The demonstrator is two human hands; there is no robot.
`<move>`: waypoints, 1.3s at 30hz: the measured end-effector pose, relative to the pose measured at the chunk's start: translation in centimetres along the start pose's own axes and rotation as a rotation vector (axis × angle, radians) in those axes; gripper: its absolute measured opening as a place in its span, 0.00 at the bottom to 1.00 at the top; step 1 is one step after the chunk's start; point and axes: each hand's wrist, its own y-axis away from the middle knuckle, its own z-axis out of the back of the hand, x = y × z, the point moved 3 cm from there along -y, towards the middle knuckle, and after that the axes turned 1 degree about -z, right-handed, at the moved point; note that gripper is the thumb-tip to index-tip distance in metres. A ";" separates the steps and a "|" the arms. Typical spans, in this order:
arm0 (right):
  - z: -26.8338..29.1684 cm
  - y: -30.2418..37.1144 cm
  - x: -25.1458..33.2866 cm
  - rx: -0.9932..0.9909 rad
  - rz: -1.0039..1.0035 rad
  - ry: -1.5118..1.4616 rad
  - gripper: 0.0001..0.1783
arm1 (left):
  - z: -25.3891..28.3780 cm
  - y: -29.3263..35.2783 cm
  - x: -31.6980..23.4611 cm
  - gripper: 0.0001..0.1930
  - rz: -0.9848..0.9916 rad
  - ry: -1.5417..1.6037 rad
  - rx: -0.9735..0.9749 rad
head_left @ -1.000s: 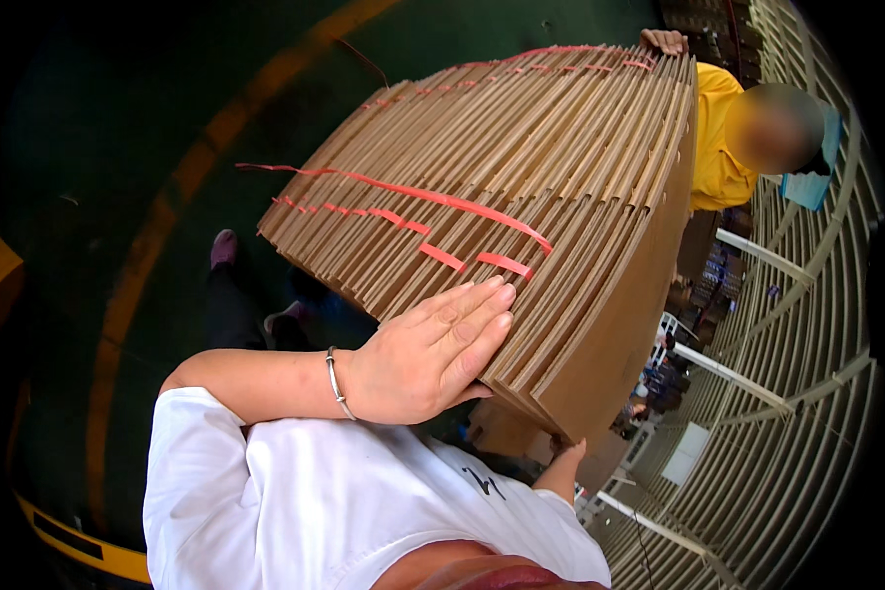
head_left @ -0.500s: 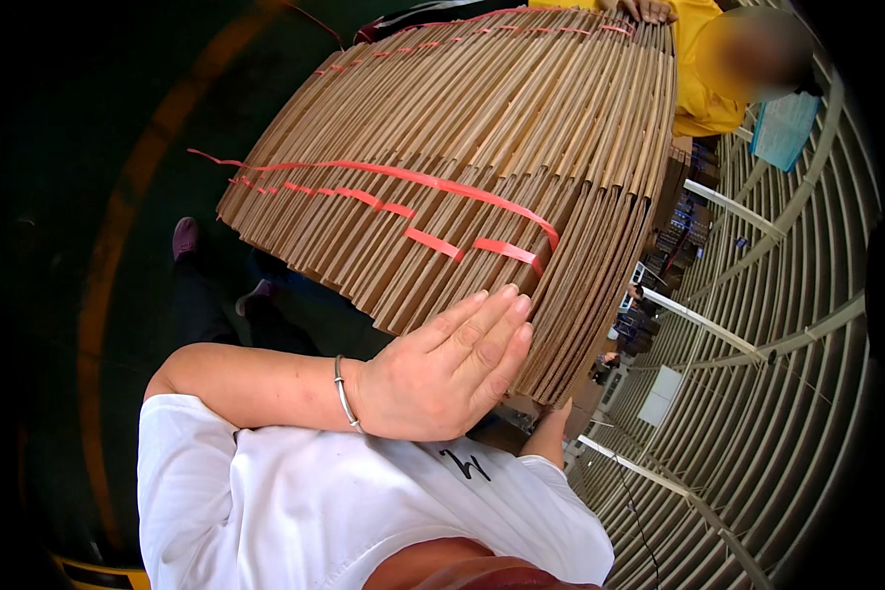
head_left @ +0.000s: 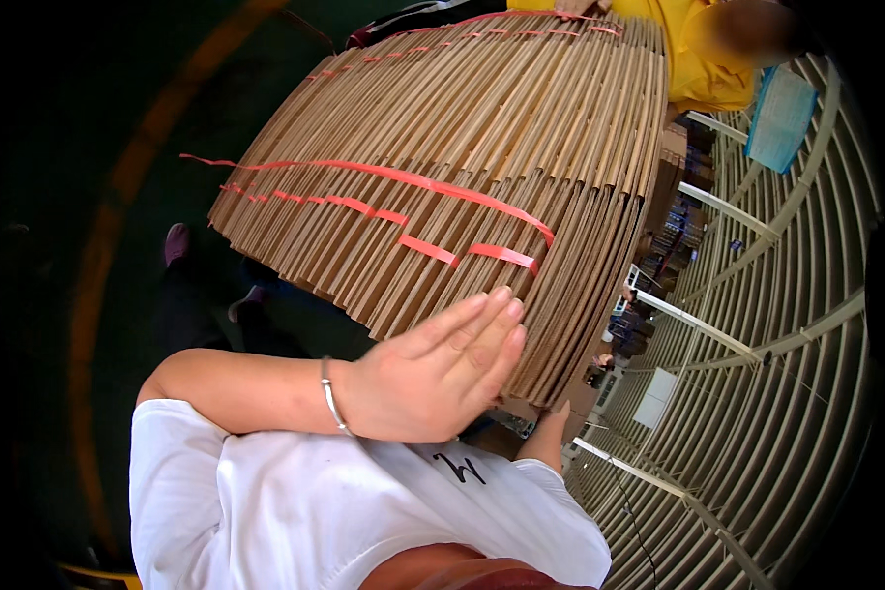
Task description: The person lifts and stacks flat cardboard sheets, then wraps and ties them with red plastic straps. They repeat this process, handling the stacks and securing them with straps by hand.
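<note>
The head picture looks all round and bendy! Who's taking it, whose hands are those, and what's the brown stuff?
There's no robot here, just a person wearing a camera on their head. It looks down through a very wide fisheye lens, which bends straight things, and you can see their own white shirt below.

Their left hand, with a bracelet at the wrist, lies flat over the near end of a big stack of brown cardboard. Their right hand is mostly hidden, so I can't tell how it's holding. Red straps run across the stack. Another person's hand is at the far end. What's underneath doesn't show.
</note>
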 end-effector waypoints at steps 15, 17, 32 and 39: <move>-1.0 1.6 -1.4 0.022 0.030 -0.116 0.29 | -1.7 -4.1 9.5 0.33 0.675 1.324 -0.242; -1.4 2.1 -1.2 0.038 0.053 -0.165 0.29 | 1.3 -7.0 9.0 0.25 0.669 1.618 -0.335; -11.7 18.6 -3.8 0.470 -0.043 -1.090 0.19 | 26.4 -29.6 12.2 0.18 0.595 0.798 0.074; -6.4 22.6 -12.2 0.684 -0.062 -1.108 0.19 | 20.3 -36.3 4.8 0.13 0.366 0.272 0.010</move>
